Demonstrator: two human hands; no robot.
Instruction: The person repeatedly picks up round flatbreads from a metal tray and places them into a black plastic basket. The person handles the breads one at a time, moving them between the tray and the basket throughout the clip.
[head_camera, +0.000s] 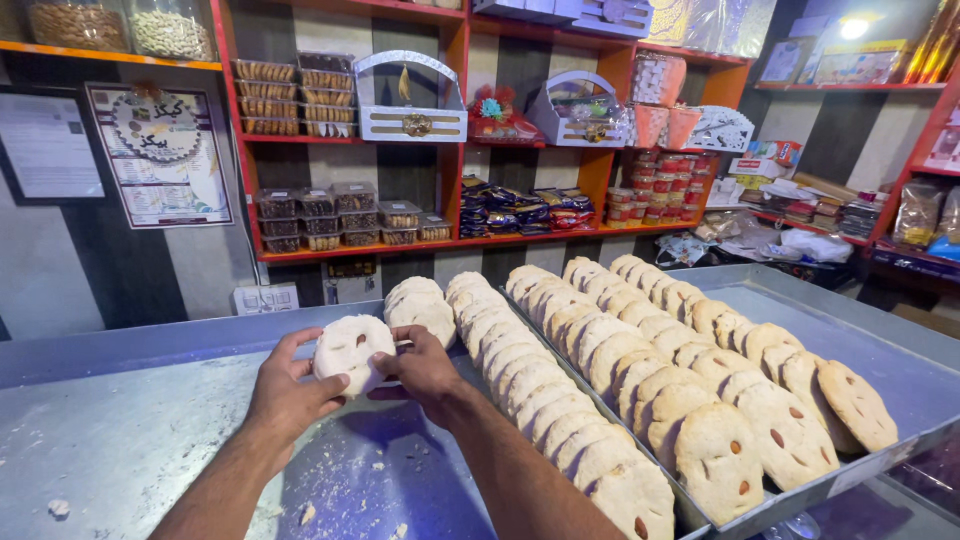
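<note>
**A:** What were the hands doing?

**B:** Both hands met over the far left part of a grey metal tabletop (130, 440). The left hand (290, 390) held a round pale cookie (350, 350) upright, its grip wrapped around the cookie's left edge, with the thumb on the lower rim. The right hand (420, 365) sat just beside it, its grip closed on the cookie's right edge, fingers curled toward the face. The cookie had small dark marks near its middle.

**A:** Where was that cookie compared with the others?

**B:** It was lifted slightly above the tabletop, at the near end of a short row of pale cookies (420, 305) that stood on edge just behind the right hand. To the right, a longer row (530, 400) leaned in an overlapping line along the tabletop.

**A:** Anything further right?

**B:** A large metal tray (880, 350) held more rows of browner cookies (700, 400), overlapped like fallen dominoes, some with dark nut pieces pressed in.

**A:** And the background?

**B:** Red shelves (450, 135) carried clear boxes of sweets (340, 215), white gift baskets (410, 100) and wrapped packets. A poster (160, 150) hung on the striped wall to the left. Crumbs (350, 480) dotted the tabletop under the forearms.
</note>
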